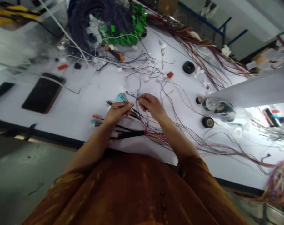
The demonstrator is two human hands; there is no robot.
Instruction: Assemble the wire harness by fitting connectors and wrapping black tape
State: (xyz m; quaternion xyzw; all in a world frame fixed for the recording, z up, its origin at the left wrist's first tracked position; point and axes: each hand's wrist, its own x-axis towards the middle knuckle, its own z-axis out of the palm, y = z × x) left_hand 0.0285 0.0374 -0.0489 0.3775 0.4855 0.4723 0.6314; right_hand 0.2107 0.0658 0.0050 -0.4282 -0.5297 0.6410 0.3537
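Observation:
Above a wiring harness on the white table, my left hand is closed in a pinch at a thin wire. Just beyond its fingers lies a light blue connector with wires running from it. My right hand, a short gap away, has thumb and forefinger pressed together on a thin dark wire; the exact grip is too small to see clearly. Below both hands stretches the harness's black-sleeved branch, whose loose coloured wires fan out to the right. An orange connector tips another branch at the left.
A dark phone-like slab lies left. At the back are a dark wire bundle with green connectors and an orange-black cutter. Tape rolls sit right, near a white upright panel. Loose wires cross the middle.

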